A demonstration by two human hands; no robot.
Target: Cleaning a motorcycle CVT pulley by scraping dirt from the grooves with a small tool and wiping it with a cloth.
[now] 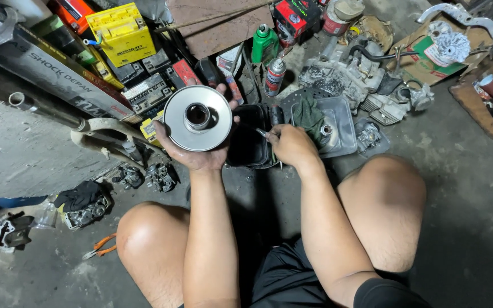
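left hand (198,149): cupped under a round silver metal disc with a raised centre hub (197,117), fingers curled round its rim, disc face-up at chest height, above the floor.
right hand (291,145): closed round a thin metal tool with a dark handle (265,136); silver tip points toward the disc, not touching it.
disc location: held clear of everything, just left of a black rectangular plastic tray (247,142).
disc state: face looks clean and bright, hub bore (197,114) open and dark. Judgement: the part is out of its assembly and mostly cleaned; the tool is poised for work at the hub.
progress: judgement only, mid-job. An engine casing of grey cast metal (342,73) sits apart on the floor, so refit appears not yet done.
tray 2: grey metal tray (342,128) just right of the black one, holding a dark green rag (308,116) and a small round metal part (327,130).
count, trays: 2.
count, cans: 1 grey spray can with red top (275,76), 1 green plastic bottle (265,43), both upright behind the trays.
count, batteries: 1 yellow box-shaped battery (122,33), plus at least 2 dark ones beside it; exact number unclear.
count, pliers: 1 pair, orange-handled (102,245), on the concrete floor (475,188) near the left knee.
count, small dirty castings at left: 2 close together (145,177); more further left, too cluttered to count.
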